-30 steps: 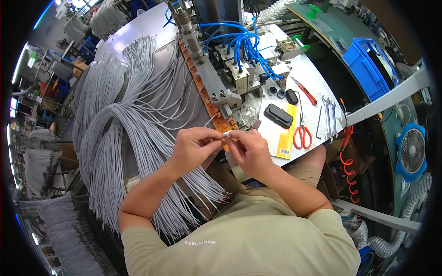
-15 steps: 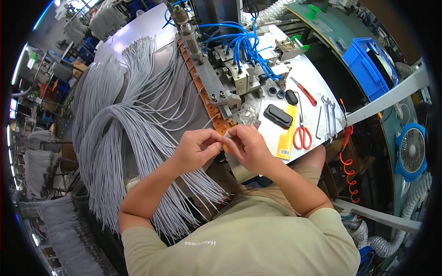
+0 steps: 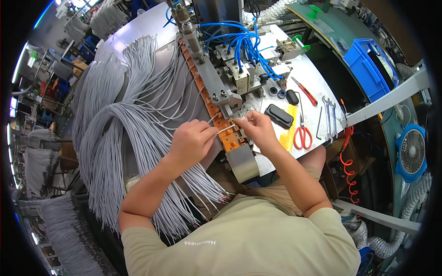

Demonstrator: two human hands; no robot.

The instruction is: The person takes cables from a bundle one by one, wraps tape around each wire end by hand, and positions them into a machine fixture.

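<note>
Cable, a pale length, spans my two hands above the orange strip, close to its near end. My left hand is closed on it off the strip's left edge; my right hand pinches its other end between thumb and forefinger by the right edge, tip hidden. I judge this as lining up that end with the strip; the next move calls for a straight, gentle lowering. Bundled grey cables lie beyond the left edge; red-handled scissors rest toward the white table's near edge.
</note>
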